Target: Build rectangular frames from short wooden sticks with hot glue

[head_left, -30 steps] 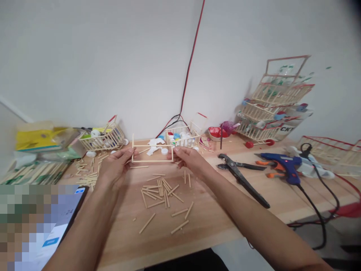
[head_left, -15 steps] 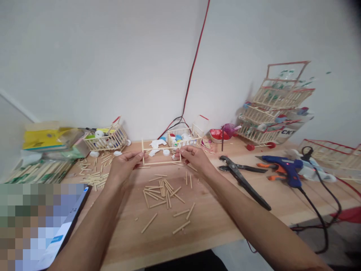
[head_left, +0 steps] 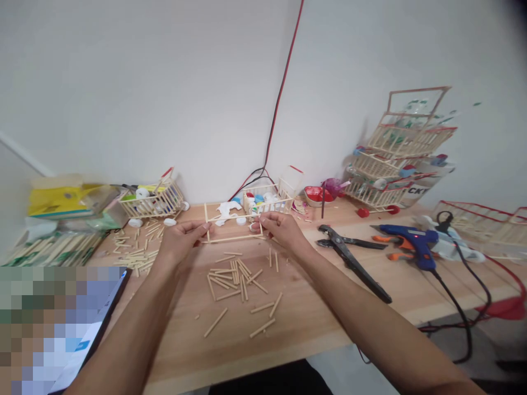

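A small rectangular frame of thin wooden sticks (head_left: pixel 233 238) is held upright just above the wooden table (head_left: pixel 313 312). My left hand (head_left: pixel 181 244) pinches its left end and my right hand (head_left: pixel 280 230) pinches its right end, fingers closed on the sticks. Below the frame lies a loose pile of cut sticks (head_left: pixel 236 280). Just behind the frame stands a small stick basket (head_left: pixel 267 202) filled with coloured bottle caps.
Black pliers (head_left: pixel 354 263) and a blue glue gun (head_left: pixel 407 240) with its cord lie to the right. Stacked stick baskets (head_left: pixel 395 159) stand at the back right, another basket (head_left: pixel 152 200) at the back left. A phone (head_left: pixel 88 334) sits at the front left.
Both hands carried the stick frame slightly to the right and a little lower toward the table; the grip on both ends stays the same.
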Action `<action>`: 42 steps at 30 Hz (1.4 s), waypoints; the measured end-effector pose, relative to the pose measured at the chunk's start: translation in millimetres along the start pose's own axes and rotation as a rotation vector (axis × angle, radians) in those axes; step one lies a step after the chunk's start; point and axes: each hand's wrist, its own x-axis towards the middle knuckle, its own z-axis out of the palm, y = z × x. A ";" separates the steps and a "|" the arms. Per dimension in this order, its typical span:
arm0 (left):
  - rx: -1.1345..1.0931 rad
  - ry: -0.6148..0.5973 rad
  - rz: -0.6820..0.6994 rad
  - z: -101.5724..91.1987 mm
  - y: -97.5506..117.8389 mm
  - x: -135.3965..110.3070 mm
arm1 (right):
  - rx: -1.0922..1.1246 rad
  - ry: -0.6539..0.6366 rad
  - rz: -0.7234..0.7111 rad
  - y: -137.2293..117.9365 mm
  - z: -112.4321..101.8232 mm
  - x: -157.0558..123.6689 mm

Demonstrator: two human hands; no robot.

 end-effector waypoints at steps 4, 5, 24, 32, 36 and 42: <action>-0.154 -0.049 -0.104 0.4 1.0 1.1 | -0.151 0.024 -0.095 4.7 -0.9 1.0; -0.173 -0.046 -0.115 0.4 1.1 1.3 | -0.187 0.031 -0.118 6.1 -1.6 1.2; -0.150 -0.001 -0.157 -5.2 -8.4 9.0 | -1.215 -0.388 -0.385 -13.9 48.5 -21.9; -0.148 -0.011 -0.177 -4.3 -10.7 10.2 | -1.236 -0.475 -0.278 -21.6 50.4 -18.9; -0.160 -0.049 -0.185 -3.6 -11.2 9.2 | -1.129 -0.456 -0.219 -25.4 36.0 -10.6; -0.176 -0.106 -0.228 -3.7 -10.2 8.7 | -0.644 -0.212 -0.062 -24.1 36.0 16.5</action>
